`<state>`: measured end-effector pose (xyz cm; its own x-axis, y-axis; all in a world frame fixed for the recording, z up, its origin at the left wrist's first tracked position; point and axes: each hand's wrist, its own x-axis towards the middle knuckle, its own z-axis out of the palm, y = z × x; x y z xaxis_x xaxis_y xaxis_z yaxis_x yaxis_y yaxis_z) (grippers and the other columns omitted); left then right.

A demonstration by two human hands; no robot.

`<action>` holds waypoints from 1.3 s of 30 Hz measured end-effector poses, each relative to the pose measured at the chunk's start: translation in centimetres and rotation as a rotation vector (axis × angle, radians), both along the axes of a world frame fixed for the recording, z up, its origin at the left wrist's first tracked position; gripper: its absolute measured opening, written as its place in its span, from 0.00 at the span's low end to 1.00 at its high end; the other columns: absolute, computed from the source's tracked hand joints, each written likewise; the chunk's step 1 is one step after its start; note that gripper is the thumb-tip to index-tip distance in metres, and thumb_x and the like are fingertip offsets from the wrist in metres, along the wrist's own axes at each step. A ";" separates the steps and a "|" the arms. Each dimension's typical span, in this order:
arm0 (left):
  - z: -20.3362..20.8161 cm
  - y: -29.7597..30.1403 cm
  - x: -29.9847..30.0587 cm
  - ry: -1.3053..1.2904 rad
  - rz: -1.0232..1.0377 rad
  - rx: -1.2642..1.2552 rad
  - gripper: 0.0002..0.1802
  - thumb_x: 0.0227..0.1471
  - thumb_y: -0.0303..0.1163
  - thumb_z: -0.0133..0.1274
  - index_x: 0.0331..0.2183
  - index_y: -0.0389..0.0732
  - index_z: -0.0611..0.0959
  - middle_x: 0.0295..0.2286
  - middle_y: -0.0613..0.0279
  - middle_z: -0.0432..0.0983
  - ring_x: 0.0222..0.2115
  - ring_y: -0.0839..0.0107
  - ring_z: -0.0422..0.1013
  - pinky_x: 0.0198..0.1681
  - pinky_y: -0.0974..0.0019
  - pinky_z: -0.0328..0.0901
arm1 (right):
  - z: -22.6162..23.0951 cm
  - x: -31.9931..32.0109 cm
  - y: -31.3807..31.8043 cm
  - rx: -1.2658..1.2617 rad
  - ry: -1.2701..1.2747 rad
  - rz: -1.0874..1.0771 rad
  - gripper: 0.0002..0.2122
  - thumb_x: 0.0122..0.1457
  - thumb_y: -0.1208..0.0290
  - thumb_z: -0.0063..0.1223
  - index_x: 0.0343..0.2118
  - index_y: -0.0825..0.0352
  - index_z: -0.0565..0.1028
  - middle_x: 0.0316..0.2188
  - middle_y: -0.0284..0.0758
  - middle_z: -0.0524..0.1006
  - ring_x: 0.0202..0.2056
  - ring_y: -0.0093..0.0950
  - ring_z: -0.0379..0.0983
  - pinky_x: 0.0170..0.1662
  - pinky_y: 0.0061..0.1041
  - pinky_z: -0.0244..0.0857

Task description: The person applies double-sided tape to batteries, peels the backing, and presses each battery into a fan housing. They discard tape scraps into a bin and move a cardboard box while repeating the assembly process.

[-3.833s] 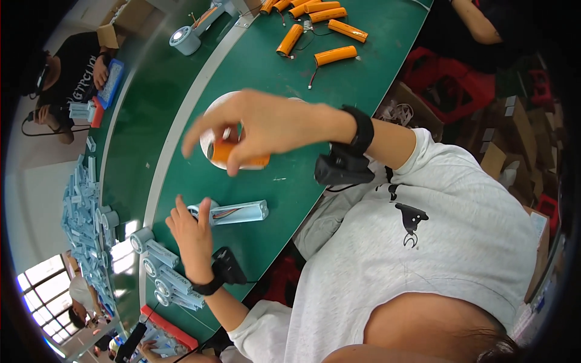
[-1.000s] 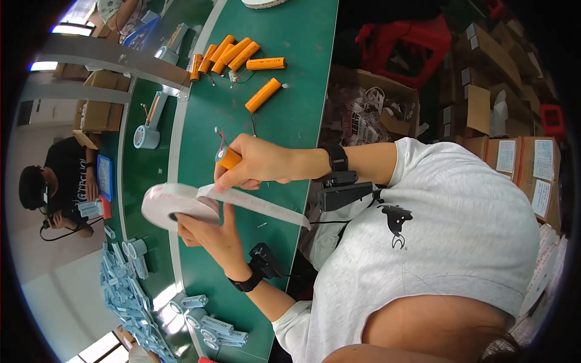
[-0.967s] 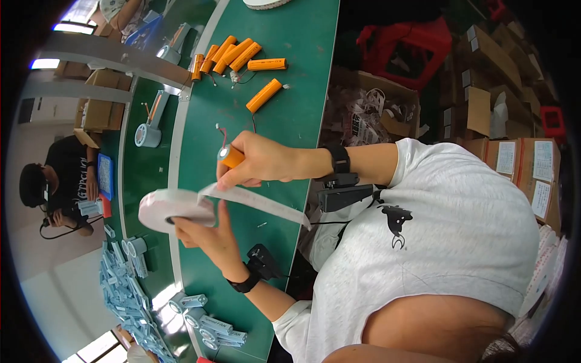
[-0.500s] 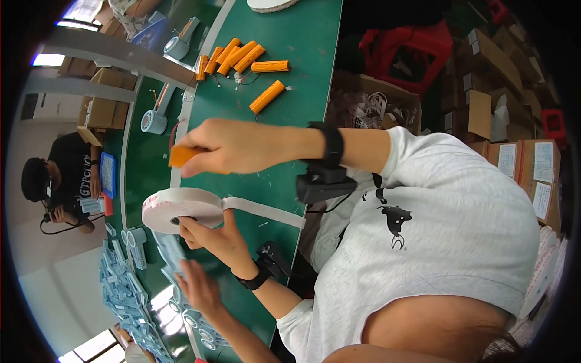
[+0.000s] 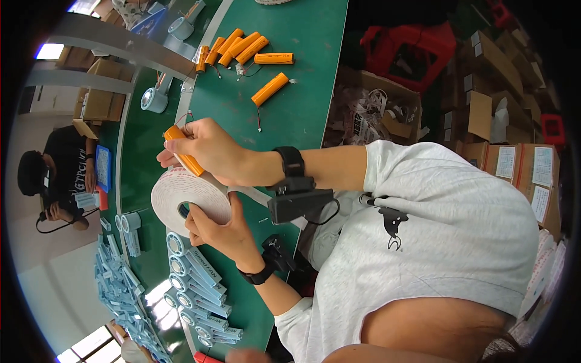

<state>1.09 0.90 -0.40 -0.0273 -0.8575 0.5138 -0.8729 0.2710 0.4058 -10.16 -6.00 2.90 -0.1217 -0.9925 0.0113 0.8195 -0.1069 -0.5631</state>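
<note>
My right hand point(image 5: 209, 151), the upper one in the head view, pinches an orange cylindrical battery point(image 5: 187, 158) with thin wires at its far end. The battery lies against the rim of a large roll of white tape point(image 5: 166, 199). My left hand point(image 5: 224, 239) steadies that roll, its fingers at the hole in the middle and its thumb over the side. A loose strip of tape point(image 5: 259, 195) runs from the roll toward my body, partly behind the right wrist. Both wrists carry black straps with small black devices.
Several orange batteries with wires point(image 5: 270, 89) lie on the green table point(image 5: 302, 36). Light blue fan units point(image 5: 206, 269) line up below my left hand; more pale blue parts point(image 5: 118, 290) are heaped beyond. A carton of scraps point(image 5: 369, 112) and a red stool point(image 5: 411, 54) stand beside the table. A co-worker point(image 5: 66, 160) sits opposite.
My right hand has brought the battery down onto the roll's rim. The roll has tilted, showing more of its flat side. A co-worker's hand has drawn back from the fans toward the lower edge.
</note>
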 end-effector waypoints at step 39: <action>7.8 -10.6 11.2 -0.190 -0.142 0.361 0.39 0.31 0.38 0.63 0.43 0.26 0.66 0.35 0.48 0.65 0.38 0.58 0.64 0.42 0.62 0.58 | -0.9 -10.2 -1.3 -0.457 0.545 0.324 0.18 0.41 0.82 0.58 0.39 0.72 0.72 0.36 0.39 0.72 0.35 0.23 0.70 0.38 0.19 0.67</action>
<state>12.33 -9.74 7.42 -0.2230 -0.9623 0.1559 -0.9057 0.2637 0.3320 -20.31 -7.26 2.04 0.3138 -0.8599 0.4027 0.4698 -0.2280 -0.8529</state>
